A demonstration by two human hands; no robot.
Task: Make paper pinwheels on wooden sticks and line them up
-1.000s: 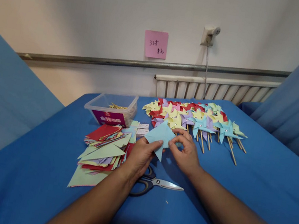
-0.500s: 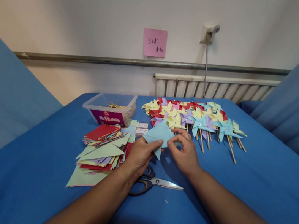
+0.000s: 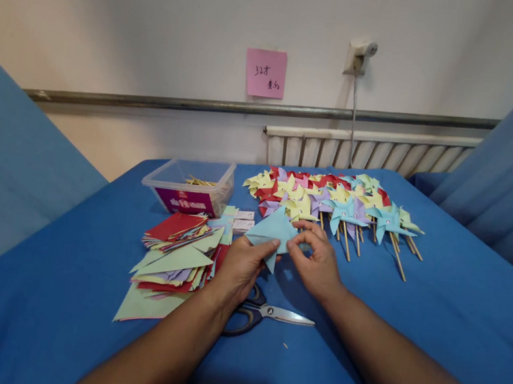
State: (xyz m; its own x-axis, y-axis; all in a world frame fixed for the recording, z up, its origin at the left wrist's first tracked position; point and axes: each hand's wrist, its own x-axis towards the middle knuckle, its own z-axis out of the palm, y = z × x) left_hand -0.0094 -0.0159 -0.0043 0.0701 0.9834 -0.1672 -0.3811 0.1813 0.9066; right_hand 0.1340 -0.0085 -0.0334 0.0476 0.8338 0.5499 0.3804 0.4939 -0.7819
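Observation:
A light blue sheet of paper with cut, pointed flaps is held up above the table, in front of the pinwheels. My left hand is closed on its lower left part, the thumb lying on top. At the paper's right edge, my right hand pinches a corner between thumb and fingers. Dark-handled scissors lie on the table below my hands, partly covered by my left wrist. To the left rests a stack of coloured paper, red, green, yellow and purple.
Several finished pinwheels on wooden sticks lie at the back right. A clear plastic box holding sticks stands at the back left. Small white boxes sit beside it. Blue cloth covers the table; a radiator is behind.
Almost nothing differs. Both hands keep their grip on the blue paper, whose left flap looks slightly bent now.

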